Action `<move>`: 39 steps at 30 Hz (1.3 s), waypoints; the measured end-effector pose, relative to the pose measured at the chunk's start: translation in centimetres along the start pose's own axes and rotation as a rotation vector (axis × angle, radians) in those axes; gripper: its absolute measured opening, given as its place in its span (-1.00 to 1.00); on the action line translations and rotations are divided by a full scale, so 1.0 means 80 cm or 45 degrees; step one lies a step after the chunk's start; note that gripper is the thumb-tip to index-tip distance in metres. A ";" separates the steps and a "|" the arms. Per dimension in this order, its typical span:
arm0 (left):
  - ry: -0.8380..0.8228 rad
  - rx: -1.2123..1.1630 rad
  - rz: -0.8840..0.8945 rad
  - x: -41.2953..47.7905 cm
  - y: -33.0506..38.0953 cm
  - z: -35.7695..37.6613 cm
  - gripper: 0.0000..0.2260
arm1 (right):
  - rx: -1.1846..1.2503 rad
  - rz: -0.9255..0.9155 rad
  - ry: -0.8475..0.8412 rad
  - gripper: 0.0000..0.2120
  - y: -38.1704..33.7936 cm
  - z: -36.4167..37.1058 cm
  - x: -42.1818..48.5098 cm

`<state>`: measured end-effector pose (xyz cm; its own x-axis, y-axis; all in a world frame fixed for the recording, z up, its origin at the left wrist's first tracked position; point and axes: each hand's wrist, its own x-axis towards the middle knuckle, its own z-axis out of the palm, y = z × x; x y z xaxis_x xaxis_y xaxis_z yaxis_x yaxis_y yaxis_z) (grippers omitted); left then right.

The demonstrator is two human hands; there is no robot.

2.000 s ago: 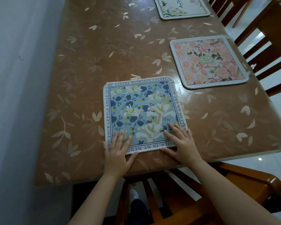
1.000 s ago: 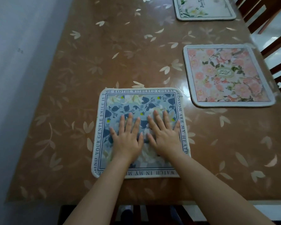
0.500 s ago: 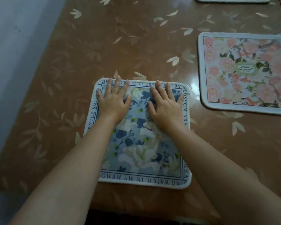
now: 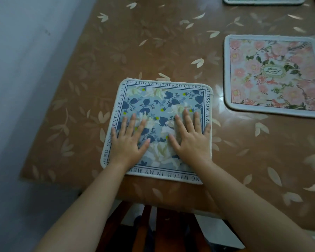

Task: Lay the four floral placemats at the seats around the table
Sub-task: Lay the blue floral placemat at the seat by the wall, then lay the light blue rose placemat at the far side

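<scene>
Desk: we see a brown top with a pale leaf pattern under a glossy cover. Its left edge runs along the wall.
Pink mat: it lies flat toward the desk's right edge, and the picture border cuts off its right side. It sits apart from the blue mat, with bare desk between them.
Blue mat: it lies flat at the desk's near edge, toward the near left corner. Its near border sits just inside that edge, and lettering runs round its rim.
Chair: we see brown wooden slats below the desk's near edge, under the blue mat's place.
Right grip: it is spread wide, palm down, with straight fingers pressing the right half of the blue mat. It holds nothing.
Left grip: it is also spread flat, palm down, on the left half of the blue mat. It holds nothing.
Far mat: we see only a strip of it, farther along the desk beyond the pink mat.
</scene>
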<state>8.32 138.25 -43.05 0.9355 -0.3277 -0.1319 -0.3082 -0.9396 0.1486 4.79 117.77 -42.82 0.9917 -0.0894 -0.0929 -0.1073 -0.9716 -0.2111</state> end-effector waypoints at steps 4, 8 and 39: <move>-0.014 0.009 -0.036 -0.038 0.007 0.008 -0.39 | -0.002 -0.027 -0.024 -0.35 -0.007 0.005 -0.035; -0.007 0.001 -0.073 -0.075 0.024 0.015 -0.38 | 0.005 -0.029 -0.052 -0.32 -0.019 0.008 -0.074; 0.414 -0.163 0.417 -0.229 0.150 -0.120 -0.57 | 0.087 0.132 0.264 -0.51 -0.043 -0.181 -0.281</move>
<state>-10.90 133.90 -29.44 0.8043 -0.5378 0.2528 -0.5915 -0.7654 0.2536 -16.12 119.95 -25.95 0.9678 -0.2379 0.0825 -0.2071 -0.9384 -0.2765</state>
